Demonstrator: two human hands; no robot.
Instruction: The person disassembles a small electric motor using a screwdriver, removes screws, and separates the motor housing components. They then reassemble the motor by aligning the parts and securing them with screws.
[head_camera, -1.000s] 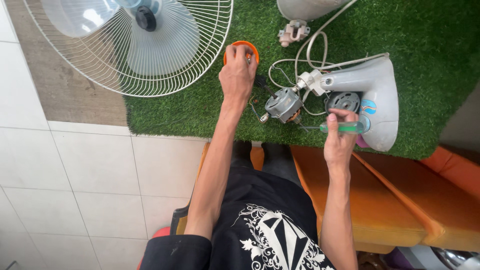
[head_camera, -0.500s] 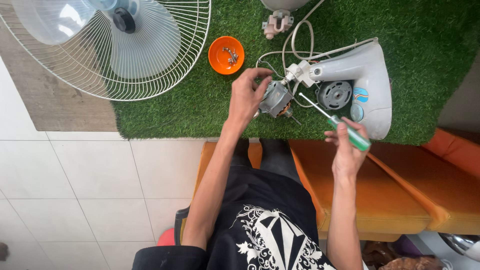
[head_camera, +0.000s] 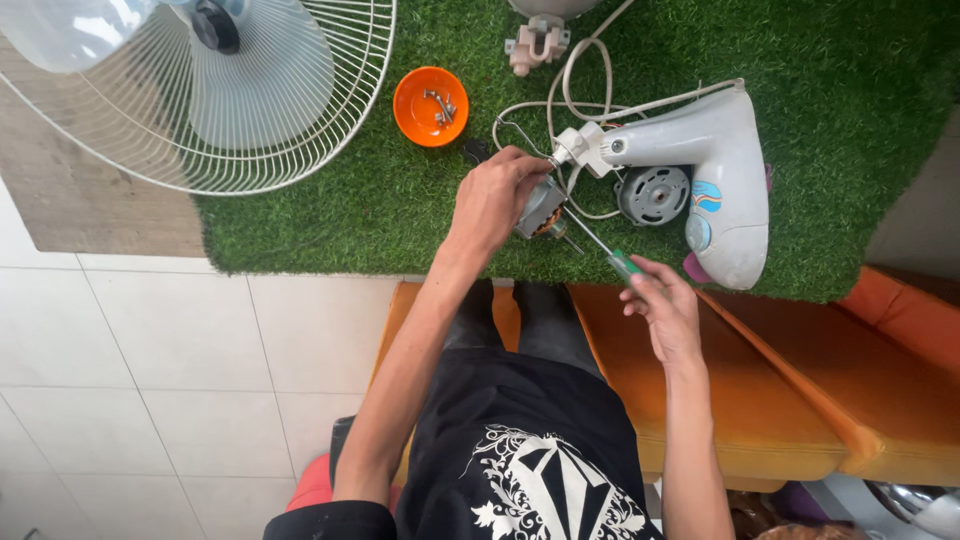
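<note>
Gripping the small fan motor (head_camera: 543, 210) from above, the person's left hand (head_camera: 492, 200) is curling its fingers closed around the metal body, pinning it on the green artificial turf (head_camera: 330, 215). The right hand (head_camera: 663, 305) is sitting nearer the person's body and out to the right of the left one, fingers wrapped shut on the green handle of a screwdriver (head_camera: 600, 245).

What matters is how that tool is lying: its long axis is running on a slant from the right hand up and to the left, the thin shaft pointing at the motor, the tip sitting at or just beside the motor's near edge under the left hand's fingers. Whether the tip is seated in a screw, I cannot tell. So the motor is lying up-left of the right hand and directly under the left, which is the nearer hand by far.

Just beyond and to the right of the left hand, the grey-white fan housing (head_camera: 710, 165) is lying on its side with a second round motor part (head_camera: 653, 195) showing, its white cable (head_camera: 580, 85) looping away. Farther up and left of the left hand, well apart, an orange bowl (head_camera: 415, 115) is holding a few screws (head_camera: 440, 103), and beside it the wire fan guard (head_camera: 290, 150) is resting.
</note>
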